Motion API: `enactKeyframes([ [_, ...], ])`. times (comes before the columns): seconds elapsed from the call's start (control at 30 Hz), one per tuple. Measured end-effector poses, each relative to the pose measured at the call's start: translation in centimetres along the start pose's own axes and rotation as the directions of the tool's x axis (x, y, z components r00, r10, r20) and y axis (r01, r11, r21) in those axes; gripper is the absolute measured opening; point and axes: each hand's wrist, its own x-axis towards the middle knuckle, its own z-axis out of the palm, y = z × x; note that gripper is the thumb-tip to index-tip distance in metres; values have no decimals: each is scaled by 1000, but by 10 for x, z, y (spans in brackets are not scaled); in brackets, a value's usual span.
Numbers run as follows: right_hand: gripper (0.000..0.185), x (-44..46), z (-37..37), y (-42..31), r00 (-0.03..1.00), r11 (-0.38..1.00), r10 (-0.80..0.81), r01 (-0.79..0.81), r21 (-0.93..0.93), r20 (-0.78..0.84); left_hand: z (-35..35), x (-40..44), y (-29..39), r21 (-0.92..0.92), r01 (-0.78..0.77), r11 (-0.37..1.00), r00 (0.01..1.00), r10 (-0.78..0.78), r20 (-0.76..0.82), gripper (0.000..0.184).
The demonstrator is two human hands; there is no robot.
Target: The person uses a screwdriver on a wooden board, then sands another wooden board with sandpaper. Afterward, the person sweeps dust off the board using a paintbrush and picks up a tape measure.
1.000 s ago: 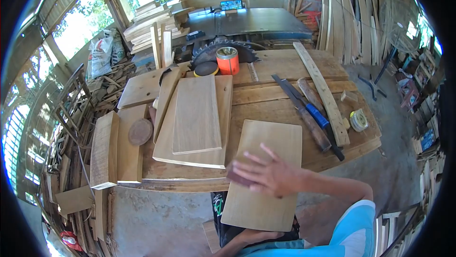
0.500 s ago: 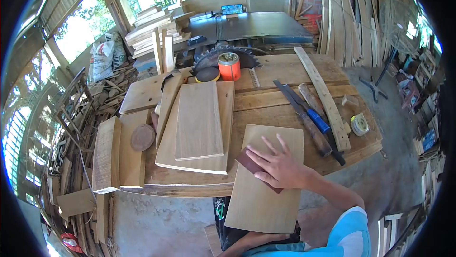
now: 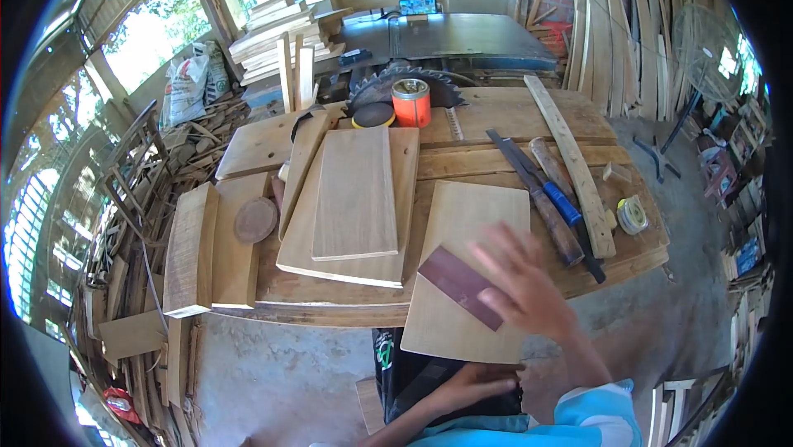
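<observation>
A smooth wooden board [image 3: 475, 211] rests partly on the bench's front edge and reaches over the person's lap. Across its middle lies a dark red sanding sheet [image 3: 459, 285], tilted. My right hand [image 3: 520, 282] is blurred, with fingers spread, above the sheet's right end; the thumb is near or touching it. Below the board's near edge is my left hand [image 3: 479, 385], its fingers stretched out to the right and holding nothing visible. Left of the board, a smaller panel [image 3: 355, 195] lies on a larger one [image 3: 406, 199].
On the workbench [image 3: 462, 158] are an orange can [image 3: 410, 103], a saw blade [image 3: 450, 92], blue-banded tools [image 3: 562, 203], a long wooden strip [image 3: 570, 162], a round tin [image 3: 632, 216] and a wooden disc [image 3: 256, 220]. Scrap wood fills the left side.
My right hand has lifted off most of the sanding sheet, uncovering it. The board has shifted farther onto the bench. My left hand shows more fully below the board.
</observation>
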Motion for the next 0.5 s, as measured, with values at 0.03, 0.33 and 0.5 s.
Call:
enactKeyframes([
  [0.03, 49, -6, -5, 3, 988, 995, 97, -94, 25, -117, 9, -12, 12, 193, 24, 981, 1000, -21, -18, 47],
  [0.33, 27, -109, 90, -32, 617, 173, 787, -257, 951, 23, -27, -21, 126, 841, -528, 113, 731, 564, 383, 40],
  [0.5, 46, -120, 103, -22, 870, -357, 375, -181, 916, 319, -55, 5, 118, 985, 27, -169, 849, 524, 66, 50],
])
